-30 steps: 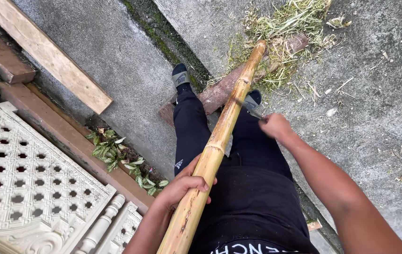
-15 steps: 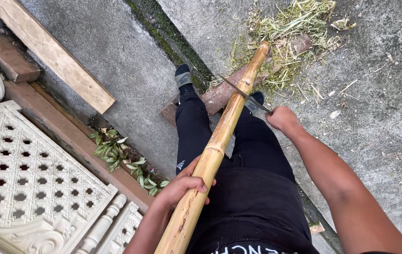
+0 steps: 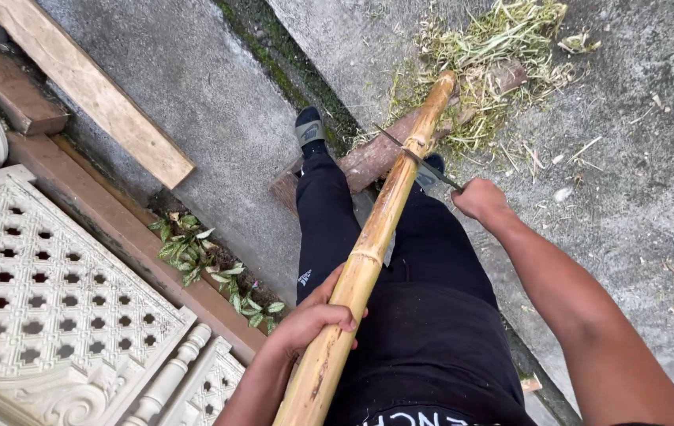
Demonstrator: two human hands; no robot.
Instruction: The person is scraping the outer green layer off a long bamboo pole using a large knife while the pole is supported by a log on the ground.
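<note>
A long yellow bamboo pole (image 3: 379,229) runs from my lap up to a brown wood block (image 3: 376,158) on the ground. My left hand (image 3: 313,315) grips the pole near its lower end. My right hand (image 3: 481,199) holds the handle of a dark knife (image 3: 416,158), whose blade lies across the pole at a node near the far end. Green shavings (image 3: 495,55) lie heaped around the pole's tip. My legs in black trousers stretch out under the pole.
A pale wooden plank (image 3: 92,95) lies on the concrete at upper left. White carved lattice panels (image 3: 53,300) and a brown wooden beam (image 3: 132,237) fill the left side. Green leafy twigs (image 3: 211,268) lie beside the beam. A mossy crack (image 3: 274,63) crosses the concrete.
The knife blade has slid up the pole toward the far end, and my right hand has shifted a little to the right. My left hand keeps its hold.
</note>
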